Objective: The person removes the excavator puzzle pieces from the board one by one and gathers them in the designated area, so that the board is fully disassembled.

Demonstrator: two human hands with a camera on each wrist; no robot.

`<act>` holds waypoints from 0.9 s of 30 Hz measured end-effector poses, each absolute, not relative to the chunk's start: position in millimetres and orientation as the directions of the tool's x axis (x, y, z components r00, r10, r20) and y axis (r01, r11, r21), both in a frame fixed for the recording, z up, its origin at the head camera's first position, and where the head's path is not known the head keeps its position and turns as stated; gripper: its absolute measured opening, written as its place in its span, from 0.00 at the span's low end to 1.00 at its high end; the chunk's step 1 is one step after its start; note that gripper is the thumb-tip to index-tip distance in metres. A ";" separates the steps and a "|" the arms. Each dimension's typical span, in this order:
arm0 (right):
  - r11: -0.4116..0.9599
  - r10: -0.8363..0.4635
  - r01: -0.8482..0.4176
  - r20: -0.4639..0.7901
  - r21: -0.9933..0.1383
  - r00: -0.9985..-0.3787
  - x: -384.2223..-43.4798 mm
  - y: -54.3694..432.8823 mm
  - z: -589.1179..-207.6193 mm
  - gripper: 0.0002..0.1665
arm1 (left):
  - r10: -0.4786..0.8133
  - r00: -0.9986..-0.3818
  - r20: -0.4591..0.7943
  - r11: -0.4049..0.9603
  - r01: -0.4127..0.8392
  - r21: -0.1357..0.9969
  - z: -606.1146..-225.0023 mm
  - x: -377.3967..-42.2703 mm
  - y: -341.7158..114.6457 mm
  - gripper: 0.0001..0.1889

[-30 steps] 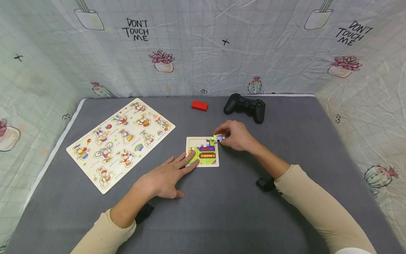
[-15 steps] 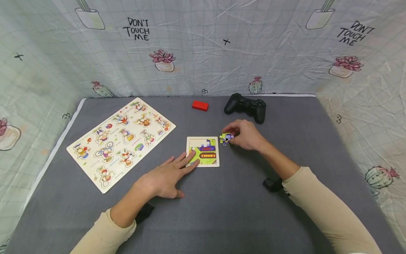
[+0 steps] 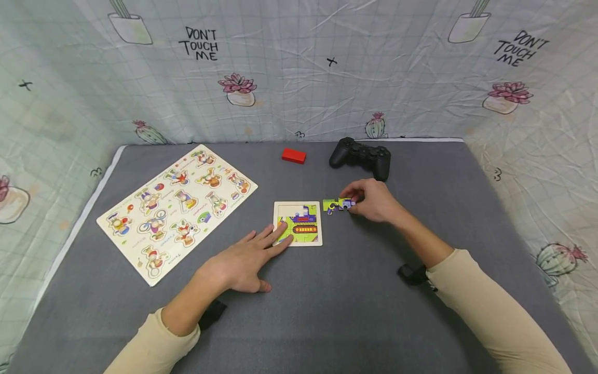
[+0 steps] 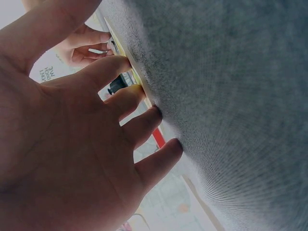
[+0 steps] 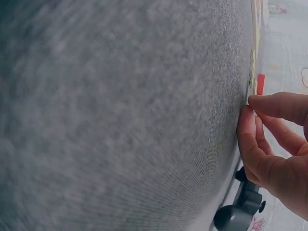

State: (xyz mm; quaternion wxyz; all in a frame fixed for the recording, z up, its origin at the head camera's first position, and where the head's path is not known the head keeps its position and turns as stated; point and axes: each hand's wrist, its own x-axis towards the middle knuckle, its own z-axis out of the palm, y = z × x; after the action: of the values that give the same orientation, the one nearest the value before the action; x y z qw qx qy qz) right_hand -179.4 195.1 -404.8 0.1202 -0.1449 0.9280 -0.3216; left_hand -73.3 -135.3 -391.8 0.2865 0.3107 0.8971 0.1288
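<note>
Two sleeved arms (image 3: 490, 306) reach forward: the left grip (image 3: 243, 264) lies palm down, fingers extended and spread; the right grip (image 3: 372, 201) pinches between thumb and fingers.

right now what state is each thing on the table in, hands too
Small puzzle: flat, partly filled
Left hand: fingers spread, touching small puzzle
Puzzle pieces: loose, right of small puzzle
Right hand: pinching one piece
Picture board: flat, lying aslant
Red block: lying flat
Black controller: lying down, power unclear
</note>
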 end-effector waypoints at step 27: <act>0.806 -0.341 -0.209 -0.146 -0.554 -0.928 -182.9 190.3 -403.9 0.19 | 0.622 -0.650 -0.437 0.782 0.479 0.399 -393.0 -73.0 -135.0 0.57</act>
State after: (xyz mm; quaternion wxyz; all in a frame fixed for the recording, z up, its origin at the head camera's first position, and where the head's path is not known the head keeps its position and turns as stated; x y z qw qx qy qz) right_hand -182.9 190.3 -403.9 0.1202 -0.1460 0.9426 -0.2753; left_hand -73.0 -135.0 -393.0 0.2852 0.3059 0.8997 0.1247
